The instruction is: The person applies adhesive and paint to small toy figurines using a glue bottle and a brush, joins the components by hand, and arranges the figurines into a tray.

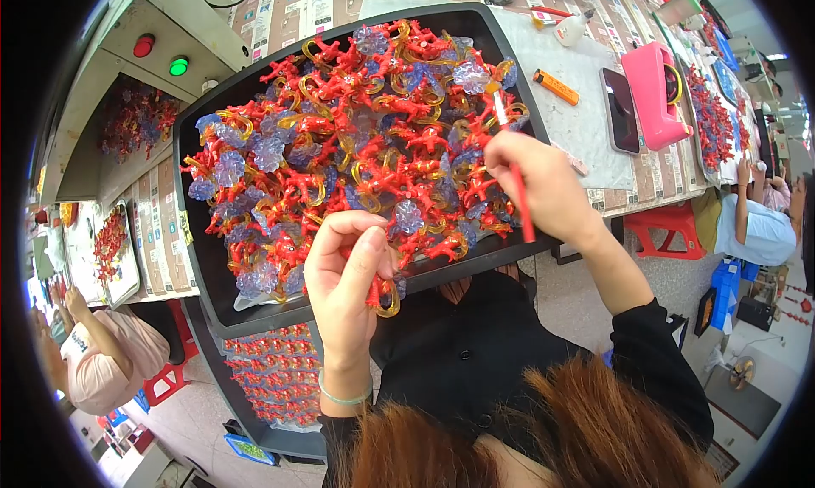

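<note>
My left hand (346, 280) is closed around a small red figurine (374, 294), its yellow curved part showing below my fingers. Most of that figurine is hidden by my fingers. Between the fingers of my right hand (543, 182) is a slim paintbrush (520, 201) with a red handle, its tip pointing up and away over the tray's right side. Under both hands lies a large black tray (356, 320), heaped with red figurines (401, 106) that have yellow and clear purple-blue parts.
To the right on the table lie an orange box cutter (556, 88), a phone (620, 112) and a pink tape dispenser (655, 97). A white bottle (572, 29) stands behind them. At left is a machine with a green button (178, 66). Other people sit at both sides.
</note>
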Demonstrator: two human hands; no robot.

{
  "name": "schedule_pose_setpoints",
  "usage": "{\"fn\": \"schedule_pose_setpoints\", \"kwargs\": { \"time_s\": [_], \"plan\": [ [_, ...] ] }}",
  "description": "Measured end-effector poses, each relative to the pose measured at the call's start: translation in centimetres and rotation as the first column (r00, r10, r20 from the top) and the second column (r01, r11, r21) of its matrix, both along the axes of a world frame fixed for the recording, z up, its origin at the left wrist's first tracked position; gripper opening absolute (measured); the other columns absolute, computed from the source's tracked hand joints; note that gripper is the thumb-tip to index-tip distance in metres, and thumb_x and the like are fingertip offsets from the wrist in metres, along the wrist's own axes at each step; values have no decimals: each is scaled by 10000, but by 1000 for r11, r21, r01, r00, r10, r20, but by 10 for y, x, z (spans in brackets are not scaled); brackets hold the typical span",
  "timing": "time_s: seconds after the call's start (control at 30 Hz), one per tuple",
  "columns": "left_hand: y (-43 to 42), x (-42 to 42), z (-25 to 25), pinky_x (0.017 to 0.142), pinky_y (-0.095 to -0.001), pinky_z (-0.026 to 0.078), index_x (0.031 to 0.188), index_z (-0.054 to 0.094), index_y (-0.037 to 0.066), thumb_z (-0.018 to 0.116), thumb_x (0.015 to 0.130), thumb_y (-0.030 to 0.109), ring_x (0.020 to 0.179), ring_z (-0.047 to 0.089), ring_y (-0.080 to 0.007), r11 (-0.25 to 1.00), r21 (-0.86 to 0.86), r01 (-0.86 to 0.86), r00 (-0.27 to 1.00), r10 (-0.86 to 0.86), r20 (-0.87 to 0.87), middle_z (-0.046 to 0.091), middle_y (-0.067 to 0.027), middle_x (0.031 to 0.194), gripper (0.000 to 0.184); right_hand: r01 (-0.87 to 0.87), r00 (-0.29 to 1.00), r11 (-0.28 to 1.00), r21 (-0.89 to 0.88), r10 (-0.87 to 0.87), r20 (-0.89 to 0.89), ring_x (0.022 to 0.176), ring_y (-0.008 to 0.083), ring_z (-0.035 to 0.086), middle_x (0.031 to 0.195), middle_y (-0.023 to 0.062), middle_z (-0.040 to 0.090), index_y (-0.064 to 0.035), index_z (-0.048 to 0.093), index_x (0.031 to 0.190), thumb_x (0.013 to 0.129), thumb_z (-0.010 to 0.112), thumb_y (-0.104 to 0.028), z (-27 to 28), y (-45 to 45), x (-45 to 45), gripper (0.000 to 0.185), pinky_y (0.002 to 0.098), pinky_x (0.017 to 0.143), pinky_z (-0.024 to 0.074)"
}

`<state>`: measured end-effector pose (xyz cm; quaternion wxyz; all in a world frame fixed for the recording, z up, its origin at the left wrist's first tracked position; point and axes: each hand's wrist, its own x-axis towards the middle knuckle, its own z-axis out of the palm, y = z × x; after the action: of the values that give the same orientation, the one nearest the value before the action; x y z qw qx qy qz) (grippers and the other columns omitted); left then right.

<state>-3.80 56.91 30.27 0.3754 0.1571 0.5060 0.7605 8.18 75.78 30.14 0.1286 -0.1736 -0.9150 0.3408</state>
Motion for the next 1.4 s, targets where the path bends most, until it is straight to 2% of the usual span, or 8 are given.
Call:
{"fn": "schedule_pose_setpoints", "kwargs": {
  "time_s": [0.23, 0.33, 0.5, 0.6, 0.63, 0.77, 1.1, 1.4],
  "plan": [
    [11, 1, 13, 478, -200, 371, 1032, 539, 41, 645, 651, -3, 550, 451, -78, 985, -168, -32, 607, -115, -787, 518, -55, 792, 398, -93, 952, 489, -868, -211, -222, 679, 112, 534, 771, 44, 532, -39, 422, 791, 739, 536, 1, 21, -8, -11, 131, 215, 611, 430],
    [15, 2, 11, 474, -228, 402, 980, 576, 46, 677, 623, 19, 565, 470, -94, 995, -87, 45, 510, -98, -855, 527, -54, 810, 373, -102, 978, 23, -995, -181, -104, 708, 112, 542, 789, 45, 532, -67, 429, 805, 731, 539, 8, 15, -19, -19, 152, 210, 588, 429],
    [1, 2, 17, 530, -238, 427, 917, 598, 35, 683, 611, 21, 621, 526, -137, 973, -232, 9, 623, -186, -759, 554, -67, 804, 317, -103, 981, -261, -960, -186, -55, 712, 108, 536, 807, 46, 528, -80, 443, 833, 757, 519, -12, 9, -29, -25, 127, 254, 537, 483],
    [3, -7, 7, 515, -217, 411, 896, 593, 11, 659, 631, 1, 578, 502, -112, 989, -26, -148, 454, 44, -890, 563, -78, 777, 274, -53, 980, -162, -985, -199, -20, 727, 120, 541, 833, 59, 529, -81, 445, 856, 766, 529, -40, 21, -38, -31, 130, 266, 570, 483],
    [0, -4, 6, 519, -195, 391, 881, 585, -10, 607, 687, -10, 565, 483, -83, 974, -84, -209, 684, 84, -725, 572, -74, 778, 195, -73, 980, -111, -991, -194, -50, 753, 118, 542, 860, 60, 536, -57, 474, 916, 769, 547, -60, 25, -40, -31, 164, 264, 631, 473],
    [-6, -8, 8, 500, -161, 337, 905, 564, -35, 529, 800, 86, 556, 441, -29, 985, -80, -151, 988, 153, 21, 543, -13, 692, 164, -172, 951, 781, -601, -28, -309, 783, 84, 534, 859, 53, 562, 7, 533, 942, 756, 576, -48, 25, -53, -29, 199, 221, 676, 441],
    [-9, -2, 13, 508, -166, 354, 929, 559, -36, 527, 809, 114, 557, 442, -33, 995, -12, -97, 983, 98, 154, 576, -41, 717, 195, -84, 981, 415, -906, -126, -148, 776, 121, 574, 813, 80, 590, 34, 532, 868, 774, 530, -7, 28, -56, -28, 102, 219, 693, 453],
    [-11, -4, 11, 523, -175, 375, 953, 529, -30, 527, 805, 125, 552, 438, -41, 997, 63, -38, 971, 22, 240, 550, -44, 751, 214, -123, 972, 392, -912, -136, -190, 753, 116, 572, 806, 79, 590, 24, 527, 858, 775, 534, -25, 29, -57, -27, 96, 223, 677, 457]
  ]
}}
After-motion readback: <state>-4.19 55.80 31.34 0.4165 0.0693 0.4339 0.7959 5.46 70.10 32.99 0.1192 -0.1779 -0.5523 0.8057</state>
